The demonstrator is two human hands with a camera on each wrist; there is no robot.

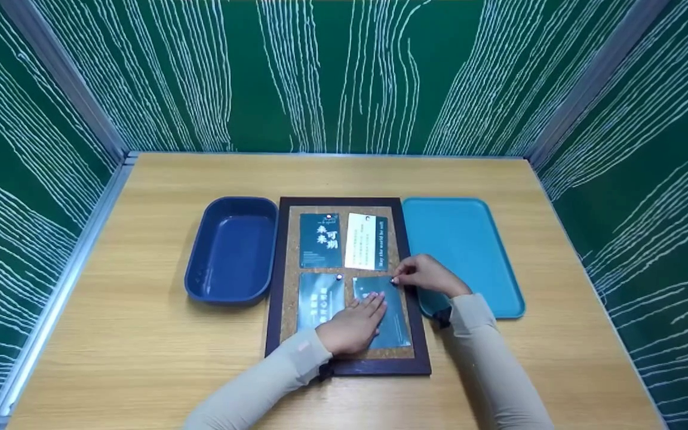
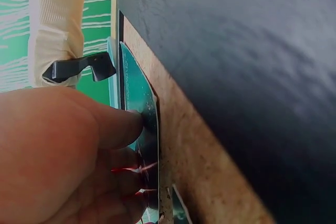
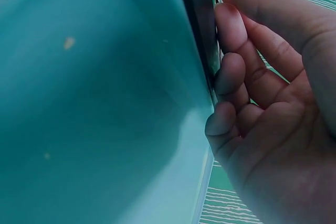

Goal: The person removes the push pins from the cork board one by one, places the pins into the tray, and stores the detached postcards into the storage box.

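Observation:
A dark-framed corkboard [image 1: 412, 334] lies on the table with several printed cards on it. My left hand [image 1: 353, 327] rests with extended fingers on the lower right teal card [image 1: 395, 325]. In the left wrist view, this card [image 2: 137, 85] bows a little off the cork under the thumb. At the card's top right corner, my right hand [image 1: 430, 275] pinches a small dark pushpin [image 1: 393, 281] between thumb and forefinger; the fingertips mostly hide it. Pins show at the tops of the upper left card [image 1: 320, 254], the white-and-teal card [image 1: 361, 242] and the lower left card [image 1: 314, 298].
Left of the board stands a deep blue bin [image 1: 230, 257]. A flat turquoise tray [image 1: 457, 239] adjoins the board's right side, partly beneath the right forearm. Green walls [image 1: 374, 77] with white lines enclose the wooden table [image 1: 129, 334] at the back and sides.

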